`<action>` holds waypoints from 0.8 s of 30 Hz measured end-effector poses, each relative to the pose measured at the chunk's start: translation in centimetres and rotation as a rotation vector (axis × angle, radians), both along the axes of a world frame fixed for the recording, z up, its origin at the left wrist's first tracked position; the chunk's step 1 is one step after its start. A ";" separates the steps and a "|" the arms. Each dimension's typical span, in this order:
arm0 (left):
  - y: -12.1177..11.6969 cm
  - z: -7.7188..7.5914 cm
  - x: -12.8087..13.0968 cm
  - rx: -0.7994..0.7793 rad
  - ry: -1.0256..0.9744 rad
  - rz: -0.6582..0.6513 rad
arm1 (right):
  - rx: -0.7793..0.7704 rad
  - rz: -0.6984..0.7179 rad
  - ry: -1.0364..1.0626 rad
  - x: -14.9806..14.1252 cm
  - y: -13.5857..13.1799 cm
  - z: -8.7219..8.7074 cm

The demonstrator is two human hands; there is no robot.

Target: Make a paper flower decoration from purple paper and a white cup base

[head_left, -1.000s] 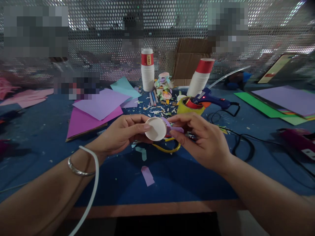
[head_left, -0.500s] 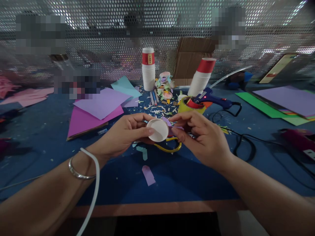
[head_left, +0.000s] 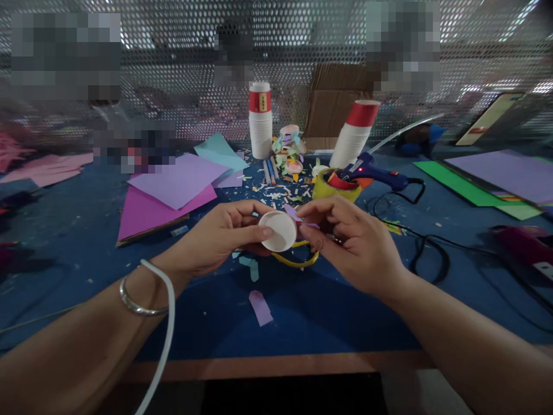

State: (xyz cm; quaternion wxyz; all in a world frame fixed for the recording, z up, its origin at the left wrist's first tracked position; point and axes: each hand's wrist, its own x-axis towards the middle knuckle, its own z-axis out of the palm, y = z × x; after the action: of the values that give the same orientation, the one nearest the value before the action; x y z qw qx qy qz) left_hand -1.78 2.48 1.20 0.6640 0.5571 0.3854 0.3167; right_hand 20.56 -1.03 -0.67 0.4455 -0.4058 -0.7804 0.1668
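Note:
A small white paper cup is held in my left hand, its open mouth tilted toward me and my thumb over the rim. My right hand pinches a purple paper piece against the cup's right side. Another purple strip sticks up beside the cup there. Behind and below the cup, yellow scissor handles show in part; the blades are hidden. On the table in front lie a purple paper tab and a light-blue scrap.
Two stacks of paper cups stand at the back. A blue glue gun rests on a yellow tape roll, its cord trailing right. Coloured sheets lie left, more right. Paper scraps surround a decorated cup.
The cup has tipped slightly and shifted a little down and right in my left hand. The purple piece in my right fingers has turned slightly.

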 end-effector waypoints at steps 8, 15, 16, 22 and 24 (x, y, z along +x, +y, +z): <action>-0.3 -0.6 0.3 0.060 0.017 -0.035 | -0.023 0.017 0.025 0.0 0.0 0.1; -0.3 -0.4 -0.2 0.110 0.007 0.003 | -0.063 0.009 0.082 0.0 0.0 0.0; -0.3 -0.4 -0.2 0.114 0.015 -0.002 | -0.065 0.010 0.084 0.0 0.0 0.0; -0.5 -0.7 0.2 0.118 0.031 -0.045 | -0.062 0.017 0.057 0.0 0.0 -0.1; -0.6 -0.6 0.4 0.097 0.027 -0.039 | -0.052 0.014 0.042 0.0 0.0 -0.1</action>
State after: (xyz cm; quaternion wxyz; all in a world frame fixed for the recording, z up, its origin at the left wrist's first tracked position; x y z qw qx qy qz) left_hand -1.40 1.90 0.58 0.6370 0.6002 0.3676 0.3144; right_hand 20.59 -1.02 -0.78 0.4500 -0.4081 -0.7691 0.1986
